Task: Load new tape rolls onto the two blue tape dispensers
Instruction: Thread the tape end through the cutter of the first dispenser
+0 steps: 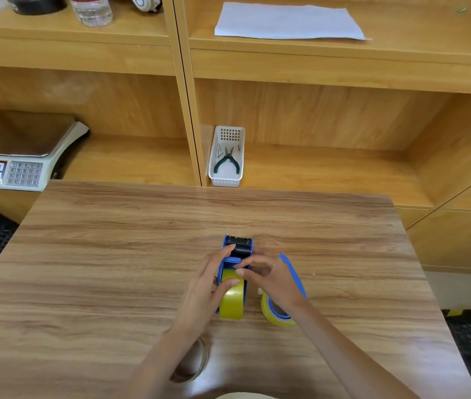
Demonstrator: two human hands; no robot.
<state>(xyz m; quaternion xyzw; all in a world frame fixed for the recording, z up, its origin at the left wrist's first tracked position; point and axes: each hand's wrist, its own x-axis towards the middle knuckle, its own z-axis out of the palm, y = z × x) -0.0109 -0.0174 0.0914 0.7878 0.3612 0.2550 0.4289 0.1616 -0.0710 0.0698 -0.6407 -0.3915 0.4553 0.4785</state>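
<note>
A blue tape dispenser (237,249) stands upright mid-table with a yellow tape roll (232,300) seated in it. My left hand (208,286) grips the dispenser's left side, thumb resting on the roll. My right hand (269,276) hovers over the dispenser's middle, with thumb and fingers pinched together at the tape above the roll. Behind my right hand lies a second blue dispenser (293,273) on its side, a yellow roll (276,313) on its hub. A near-empty clear roll (198,361) lies under my left forearm.
The wooden table (113,254) stands in front of a shelf unit. A white basket (227,156) holding green pliers sits behind the table. A weighing scale (18,156) is at the left, a white paper sheet (286,21) on the upper shelf, black crates at both sides.
</note>
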